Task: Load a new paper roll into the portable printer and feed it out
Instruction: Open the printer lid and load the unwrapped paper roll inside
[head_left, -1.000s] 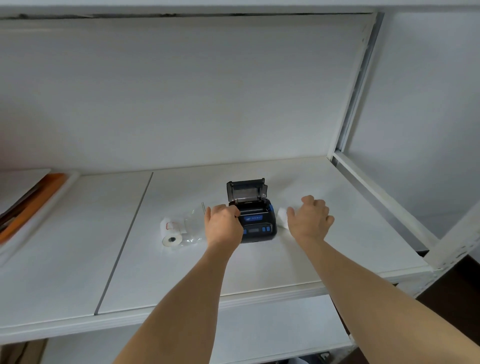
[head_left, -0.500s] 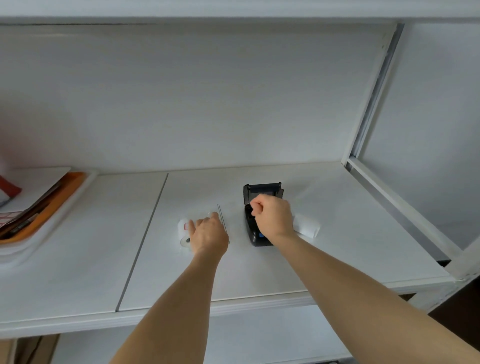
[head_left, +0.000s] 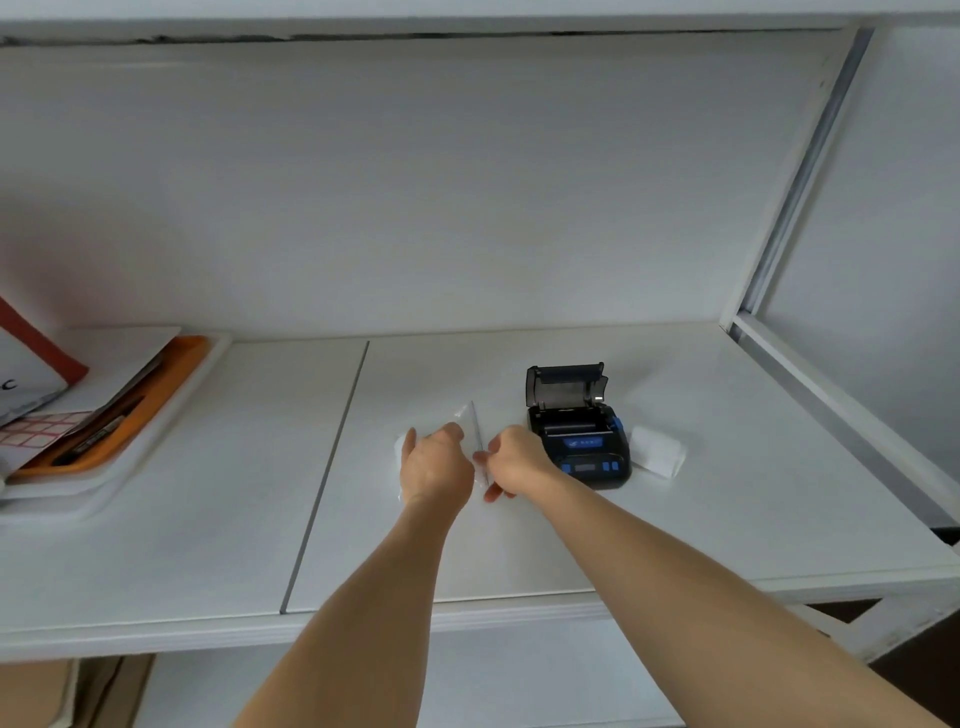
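Note:
A black portable printer (head_left: 579, 436) with blue buttons stands on the white shelf (head_left: 519, 545), its lid raised and its paper bay showing. A white paper roll (head_left: 655, 450) lies just right of it. Left of the printer lies a clear plastic bag (head_left: 470, 421); the wrapped roll in it is almost hidden under my left hand (head_left: 435, 462), which rests over it with fingers curled. My right hand (head_left: 511, 460) pinches the bag's right edge, close to the printer's left side.
A white tray (head_left: 114, 467) at the left of the shelf holds an orange tray, papers and pens. A seam (head_left: 324, 473) splits the shelf boards. White frame posts (head_left: 789, 208) and a rail bound the right side; the back wall is close behind.
My right hand has left the printer's lid and crossed left to the plastic bag. My left hand has stayed over the wrapped roll. The camera view has shifted slightly.

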